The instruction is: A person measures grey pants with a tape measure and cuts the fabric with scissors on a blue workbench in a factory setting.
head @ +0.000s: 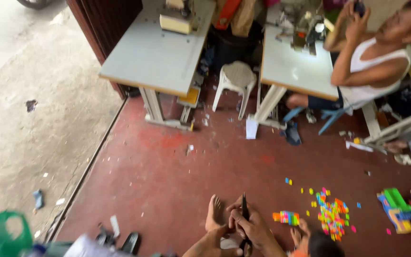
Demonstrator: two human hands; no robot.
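My right hand (255, 229) is closed around a pair of black scissors (244, 208), blade pointing up and away from me, handle (246, 245) below the fingers. My left hand (213, 240) lies right beside it, low in the view, its fingers reaching toward the scissors. A small white piece (225, 243) shows under it; whether the left hand grips anything is unclear. My bare foot (213, 212) rests on the red floor (167, 181) just left of the hands.
A child's head (320, 243) is at the bottom right, beside scattered colourful blocks (331, 214) and toys (396, 209). Two sewing tables (160, 52) (293, 66) stand at the back with a white stool (236, 78) between them. A person sits at the right one.
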